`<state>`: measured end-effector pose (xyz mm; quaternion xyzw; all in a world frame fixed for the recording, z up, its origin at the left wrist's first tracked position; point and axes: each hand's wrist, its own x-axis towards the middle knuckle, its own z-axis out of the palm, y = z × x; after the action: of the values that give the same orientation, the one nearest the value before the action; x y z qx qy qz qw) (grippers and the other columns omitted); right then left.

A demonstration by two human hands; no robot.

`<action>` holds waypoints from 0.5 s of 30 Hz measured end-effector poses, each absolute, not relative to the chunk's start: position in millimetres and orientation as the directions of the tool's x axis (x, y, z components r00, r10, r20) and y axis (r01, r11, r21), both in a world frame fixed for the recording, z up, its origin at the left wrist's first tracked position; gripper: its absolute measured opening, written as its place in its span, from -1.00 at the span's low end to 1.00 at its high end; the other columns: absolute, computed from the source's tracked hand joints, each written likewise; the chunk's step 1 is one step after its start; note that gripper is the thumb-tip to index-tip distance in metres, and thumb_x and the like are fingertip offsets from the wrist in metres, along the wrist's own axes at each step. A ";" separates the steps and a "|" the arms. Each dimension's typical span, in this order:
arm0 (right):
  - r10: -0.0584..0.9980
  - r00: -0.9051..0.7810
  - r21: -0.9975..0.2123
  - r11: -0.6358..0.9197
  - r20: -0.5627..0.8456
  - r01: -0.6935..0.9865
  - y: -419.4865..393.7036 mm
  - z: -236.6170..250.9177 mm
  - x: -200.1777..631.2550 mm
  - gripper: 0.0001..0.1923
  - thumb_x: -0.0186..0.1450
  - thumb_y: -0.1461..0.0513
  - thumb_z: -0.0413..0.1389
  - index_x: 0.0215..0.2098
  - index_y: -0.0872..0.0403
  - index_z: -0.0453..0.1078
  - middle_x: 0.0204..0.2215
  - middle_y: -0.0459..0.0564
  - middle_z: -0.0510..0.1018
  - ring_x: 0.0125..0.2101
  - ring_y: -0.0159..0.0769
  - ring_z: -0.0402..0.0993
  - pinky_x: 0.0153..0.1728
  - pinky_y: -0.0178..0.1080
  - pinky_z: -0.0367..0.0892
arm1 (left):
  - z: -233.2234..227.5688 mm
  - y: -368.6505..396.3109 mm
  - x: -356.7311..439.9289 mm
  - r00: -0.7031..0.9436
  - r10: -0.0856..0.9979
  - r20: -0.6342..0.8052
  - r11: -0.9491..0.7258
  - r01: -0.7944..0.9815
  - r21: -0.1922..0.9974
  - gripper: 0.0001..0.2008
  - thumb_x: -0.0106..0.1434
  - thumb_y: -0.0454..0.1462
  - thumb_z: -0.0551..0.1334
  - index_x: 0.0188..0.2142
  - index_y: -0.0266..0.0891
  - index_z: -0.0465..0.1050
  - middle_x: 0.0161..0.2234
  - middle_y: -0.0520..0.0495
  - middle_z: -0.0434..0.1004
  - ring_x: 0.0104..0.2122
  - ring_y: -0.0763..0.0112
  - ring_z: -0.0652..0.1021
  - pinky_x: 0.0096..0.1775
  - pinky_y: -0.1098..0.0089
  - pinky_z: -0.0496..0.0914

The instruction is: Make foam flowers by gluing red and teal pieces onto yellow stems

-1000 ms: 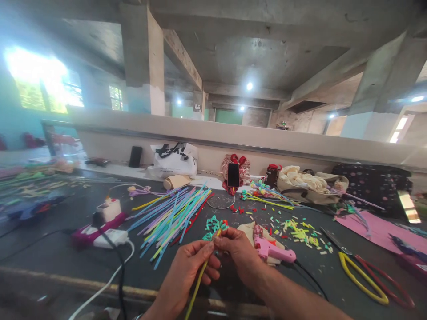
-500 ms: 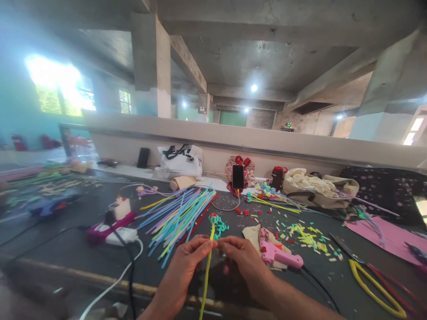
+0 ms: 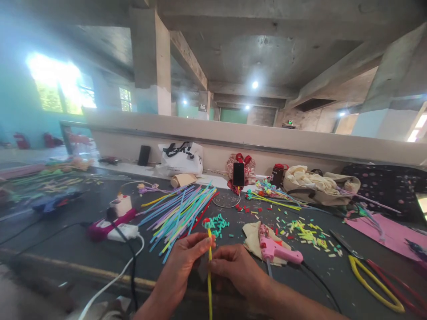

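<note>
My left hand is closed, thumb and fingers pinching a yellow pipe cleaner near its top. The pipe cleaner stands almost upright, its lower end running out of the picture. At its tip is a small turquoise and red head. My right hand is closed on the same yellow stem, a little below my left fingertips; its curled fingers hide part of the grip. Just beyond the hands lies a scatter of cut turquoise pieces. A pink glue gun rests on a cream cloth to the right.
A heap of coloured pipe cleaners lies left of centre. Yellow cut pieces and yellow-and-red-handled scissors are at right. A power strip with cables sits at left. A phone leans at the back.
My right hand has slid down the yellow stem from beside my left fingertips. The stem's lower end has swung slightly right, and its head has shifted a little left.
</note>
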<state>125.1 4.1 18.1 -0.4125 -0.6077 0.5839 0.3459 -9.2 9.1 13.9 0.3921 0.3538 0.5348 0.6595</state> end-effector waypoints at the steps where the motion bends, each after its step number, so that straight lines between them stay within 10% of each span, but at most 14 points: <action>1: 0.899 -0.435 -0.996 -0.024 -0.058 0.084 3.6 17.0 123.9 -0.85 0.02 0.21 0.10 -0.59 0.16 0.40 -0.76 -0.20 0.33 -0.76 -0.57 0.15 -0.73 -0.47 -0.02 | 13.9 9.5 -10.1 0.168 0.984 -0.055 0.123 -0.433 0.893 -0.88 -0.07 -0.25 0.29 -0.52 -0.28 0.45 -0.64 0.05 0.43 -0.67 0.53 0.40 -0.60 0.52 0.26; 15: 0.845 -0.535 -0.873 0.261 0.000 0.412 13.5 51.1 197.6 -0.69 0.21 0.14 -0.07 -0.21 0.11 0.40 -0.43 -0.04 0.47 -0.64 -0.52 0.32 -0.71 -0.47 0.09 | 18.5 14.5 -18.8 0.129 0.991 -0.025 0.068 -0.346 0.936 -0.86 -0.04 -0.24 0.28 -0.57 -0.30 0.40 -0.64 0.09 0.38 -0.70 0.71 0.22 -0.66 0.64 0.05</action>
<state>197.6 13.5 51.1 -0.4158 -0.7556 0.4433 0.2442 -18.8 14.5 18.5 0.4210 0.3835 0.5373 0.6221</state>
